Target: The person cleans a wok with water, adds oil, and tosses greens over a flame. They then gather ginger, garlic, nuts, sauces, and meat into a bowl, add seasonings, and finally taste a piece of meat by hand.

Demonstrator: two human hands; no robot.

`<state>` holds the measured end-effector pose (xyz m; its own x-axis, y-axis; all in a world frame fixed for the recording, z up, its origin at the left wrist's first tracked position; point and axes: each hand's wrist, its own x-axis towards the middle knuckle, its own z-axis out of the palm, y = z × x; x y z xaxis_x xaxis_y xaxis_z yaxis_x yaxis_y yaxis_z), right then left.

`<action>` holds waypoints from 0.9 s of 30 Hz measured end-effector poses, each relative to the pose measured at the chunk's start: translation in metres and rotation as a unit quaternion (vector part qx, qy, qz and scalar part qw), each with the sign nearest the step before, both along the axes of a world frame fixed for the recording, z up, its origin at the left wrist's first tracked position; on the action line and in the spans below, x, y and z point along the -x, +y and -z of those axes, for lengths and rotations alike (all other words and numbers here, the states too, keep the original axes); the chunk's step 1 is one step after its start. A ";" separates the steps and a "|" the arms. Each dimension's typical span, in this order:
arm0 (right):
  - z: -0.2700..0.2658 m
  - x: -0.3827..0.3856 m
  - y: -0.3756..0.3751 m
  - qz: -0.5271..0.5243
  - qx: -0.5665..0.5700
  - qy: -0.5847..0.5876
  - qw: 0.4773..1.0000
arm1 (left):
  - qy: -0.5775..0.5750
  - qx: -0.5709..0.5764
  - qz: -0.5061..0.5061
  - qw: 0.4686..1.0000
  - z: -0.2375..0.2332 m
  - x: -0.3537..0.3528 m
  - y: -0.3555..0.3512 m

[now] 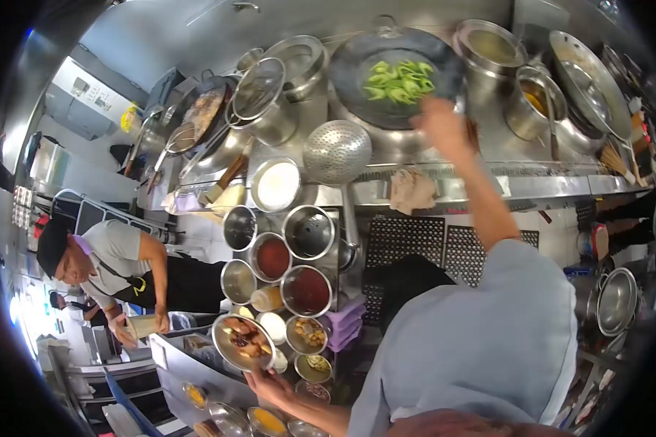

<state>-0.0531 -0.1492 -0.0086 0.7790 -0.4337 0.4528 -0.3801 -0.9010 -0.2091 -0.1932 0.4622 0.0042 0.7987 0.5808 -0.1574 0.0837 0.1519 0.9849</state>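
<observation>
My left hand (271, 386) is closed on the rim of a metal bowl (224, 351) with brown and pale food pieces in it, tilted above the other bowls. At the right edge of a dark wok (350, 80) is my right hand (439, 120), blurred, beside the green vegetable pieces (401, 80) lying in the wok. Whether its fingers hold anything is hidden by the blur.
A perforated ladle (337, 151) rests in front of the wok. Lidded pots (490, 47) stand on both sides. Bowls of red sauce (306, 290) fill the left counter. A co-worker (116, 262) holds a container at the left. A cloth (412, 191) lies on the stove edge.
</observation>
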 end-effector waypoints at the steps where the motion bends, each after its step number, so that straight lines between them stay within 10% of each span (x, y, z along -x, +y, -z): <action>1: -0.009 0.048 -0.030 0.130 0.028 -0.011 0.991 | 0.005 0.009 0.005 1.000 0.005 0.016 -0.007; 6: 0.016 0.200 -0.184 0.421 -0.010 0.104 0.901 | 0.054 0.058 0.053 0.995 0.018 0.082 -0.085; 9: 0.076 0.230 -0.306 0.148 0.064 0.157 0.974 | 0.100 0.105 0.080 0.986 0.028 0.096 -0.134; 10: 0.107 0.238 -0.334 0.287 -0.333 0.070 0.896 | 0.114 0.105 0.105 0.982 0.036 0.102 -0.144; 11: 0.148 0.237 -0.363 0.273 -0.346 -0.045 0.897 | 0.126 0.104 0.136 0.977 0.042 0.105 -0.152; 15: 0.152 0.245 -0.254 0.061 -0.467 -0.255 0.844 | 0.118 0.107 0.152 0.975 0.046 0.118 -0.200; 16: 0.135 0.258 -0.203 -0.068 -0.516 -0.220 0.825 | 0.127 0.102 0.144 0.976 0.048 0.122 -0.209; 18: 0.106 0.260 -0.107 0.016 -0.724 -0.138 0.676 | 0.136 0.096 0.117 0.979 0.057 0.131 -0.228; 27: -0.012 0.214 0.013 -0.232 -0.770 0.210 0.556 | 0.141 0.125 -0.008 0.982 0.084 0.150 -0.296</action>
<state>-0.2670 -0.1362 0.0031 0.8653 0.2367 -0.4418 -0.4885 0.2012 -0.8490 -0.3434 0.1660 -0.0801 0.6941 0.5080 -0.5101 0.3433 0.3892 0.8548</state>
